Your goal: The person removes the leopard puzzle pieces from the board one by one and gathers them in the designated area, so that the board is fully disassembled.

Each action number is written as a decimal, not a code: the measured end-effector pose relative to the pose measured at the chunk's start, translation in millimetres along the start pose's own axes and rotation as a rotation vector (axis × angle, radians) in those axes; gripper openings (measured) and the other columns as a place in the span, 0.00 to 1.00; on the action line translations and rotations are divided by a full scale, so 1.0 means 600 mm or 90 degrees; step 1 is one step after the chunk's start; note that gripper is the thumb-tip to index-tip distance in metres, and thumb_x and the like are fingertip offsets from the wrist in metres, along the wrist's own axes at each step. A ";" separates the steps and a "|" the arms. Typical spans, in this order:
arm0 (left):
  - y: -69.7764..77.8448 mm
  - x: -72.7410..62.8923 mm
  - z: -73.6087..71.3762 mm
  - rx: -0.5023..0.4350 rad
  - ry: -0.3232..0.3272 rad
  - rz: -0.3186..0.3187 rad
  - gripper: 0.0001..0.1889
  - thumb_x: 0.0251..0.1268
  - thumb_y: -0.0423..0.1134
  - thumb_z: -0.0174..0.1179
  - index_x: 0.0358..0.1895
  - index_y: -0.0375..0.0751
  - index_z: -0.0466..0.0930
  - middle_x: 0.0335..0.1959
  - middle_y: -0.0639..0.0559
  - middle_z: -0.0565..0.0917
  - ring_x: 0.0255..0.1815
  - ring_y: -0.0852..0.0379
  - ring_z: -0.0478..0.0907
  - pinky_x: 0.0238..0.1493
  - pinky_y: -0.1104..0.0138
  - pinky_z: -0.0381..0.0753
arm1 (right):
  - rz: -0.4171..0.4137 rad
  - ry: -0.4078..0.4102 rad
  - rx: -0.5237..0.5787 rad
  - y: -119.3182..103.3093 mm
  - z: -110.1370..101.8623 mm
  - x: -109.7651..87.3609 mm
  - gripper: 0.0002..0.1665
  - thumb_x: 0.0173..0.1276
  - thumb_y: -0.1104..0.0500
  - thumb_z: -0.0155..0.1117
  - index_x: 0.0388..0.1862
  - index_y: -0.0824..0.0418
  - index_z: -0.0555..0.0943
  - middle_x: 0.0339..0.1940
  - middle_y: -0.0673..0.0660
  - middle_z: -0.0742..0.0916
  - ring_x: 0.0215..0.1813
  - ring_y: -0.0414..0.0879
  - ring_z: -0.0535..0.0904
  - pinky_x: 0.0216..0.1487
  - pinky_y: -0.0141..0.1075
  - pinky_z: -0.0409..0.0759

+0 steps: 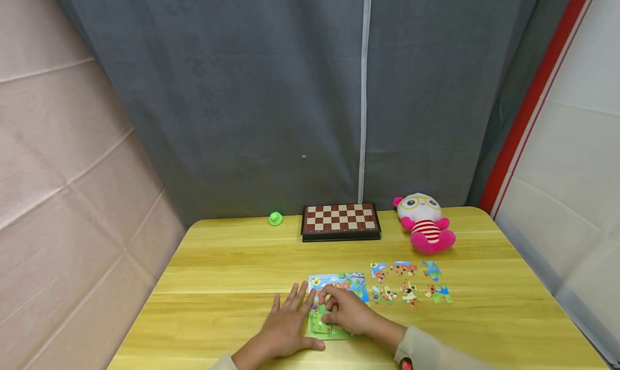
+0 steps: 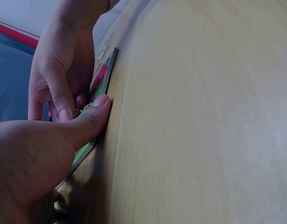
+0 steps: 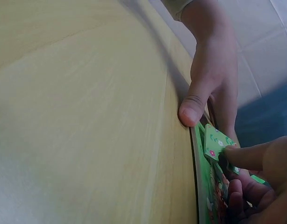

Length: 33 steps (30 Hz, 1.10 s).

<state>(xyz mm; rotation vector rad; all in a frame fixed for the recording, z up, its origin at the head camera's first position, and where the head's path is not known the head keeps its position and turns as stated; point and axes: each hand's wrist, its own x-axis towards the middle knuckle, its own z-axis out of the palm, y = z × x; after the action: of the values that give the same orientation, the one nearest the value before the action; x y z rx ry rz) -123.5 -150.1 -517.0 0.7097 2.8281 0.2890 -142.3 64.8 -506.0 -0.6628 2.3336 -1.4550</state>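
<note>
A jigsaw puzzle board [image 1: 357, 285] with a blue and green picture lies flat near the front of the table. My left hand [image 1: 284, 329] rests along its left side, fingers spread and straight. The left thumb [image 2: 94, 109] lies at the board's near edge. My right hand [image 1: 352, 312] is over the board and pinches a green flowered puzzle piece [image 3: 215, 140] between thumb and fingers. In the right wrist view this piece is tilted up from the board at the near left corner. The right hand hides part of the picture.
Several loose puzzle pieces [image 1: 408, 289] lie in two rows right of the board. Along the back stand a green rubber duck [image 1: 275, 219], a chessboard box [image 1: 341, 219] and a pink and white plush toy [image 1: 426, 226]. A grey curtain [image 1: 242, 101] hangs behind the wooden table [image 1: 218, 284].
</note>
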 end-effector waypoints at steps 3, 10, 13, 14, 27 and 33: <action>0.000 0.000 0.000 0.001 0.000 0.000 0.65 0.46 0.84 0.58 0.84 0.48 0.52 0.86 0.44 0.44 0.85 0.40 0.44 0.76 0.31 0.49 | 0.003 0.003 0.003 0.000 -0.001 0.000 0.15 0.65 0.66 0.74 0.46 0.58 0.78 0.29 0.50 0.82 0.26 0.37 0.73 0.29 0.30 0.72; -0.004 0.001 0.002 -0.004 -0.001 0.003 0.65 0.47 0.84 0.57 0.84 0.48 0.51 0.86 0.44 0.43 0.85 0.40 0.43 0.76 0.30 0.48 | 0.008 0.008 0.019 -0.001 -0.005 -0.001 0.14 0.66 0.67 0.72 0.47 0.59 0.79 0.31 0.51 0.83 0.26 0.38 0.75 0.29 0.31 0.74; -0.005 0.002 0.003 -0.007 -0.005 0.002 0.65 0.47 0.84 0.56 0.85 0.49 0.50 0.86 0.44 0.43 0.86 0.40 0.42 0.76 0.30 0.47 | 0.009 0.009 0.022 0.002 -0.008 -0.002 0.14 0.66 0.67 0.72 0.48 0.58 0.79 0.32 0.51 0.84 0.26 0.38 0.76 0.28 0.30 0.76; -0.005 0.002 0.003 -0.007 -0.005 0.002 0.65 0.47 0.84 0.56 0.85 0.49 0.50 0.86 0.44 0.43 0.85 0.40 0.42 0.76 0.30 0.47 | 0.010 0.010 0.021 0.003 -0.009 -0.002 0.15 0.66 0.68 0.72 0.48 0.58 0.79 0.32 0.51 0.84 0.26 0.37 0.77 0.28 0.30 0.77; -0.005 0.002 0.002 -0.007 -0.006 0.005 0.65 0.47 0.84 0.56 0.85 0.49 0.49 0.86 0.44 0.42 0.85 0.40 0.42 0.76 0.30 0.47 | -0.016 0.038 0.011 0.003 -0.023 -0.011 0.14 0.66 0.66 0.72 0.49 0.60 0.80 0.36 0.52 0.83 0.35 0.40 0.78 0.36 0.31 0.78; -0.005 0.003 0.003 -0.005 -0.005 0.004 0.65 0.47 0.85 0.55 0.85 0.50 0.48 0.86 0.45 0.42 0.86 0.41 0.42 0.76 0.30 0.47 | -0.007 0.049 0.012 0.006 -0.035 -0.023 0.13 0.67 0.65 0.71 0.49 0.61 0.80 0.37 0.52 0.83 0.36 0.41 0.79 0.36 0.32 0.79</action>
<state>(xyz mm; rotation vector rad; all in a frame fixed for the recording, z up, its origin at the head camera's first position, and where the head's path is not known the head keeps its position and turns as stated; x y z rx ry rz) -126.1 -151.7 -520.1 0.7158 2.8162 0.2973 -141.9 89.3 -500.1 -0.6257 2.3744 -1.5317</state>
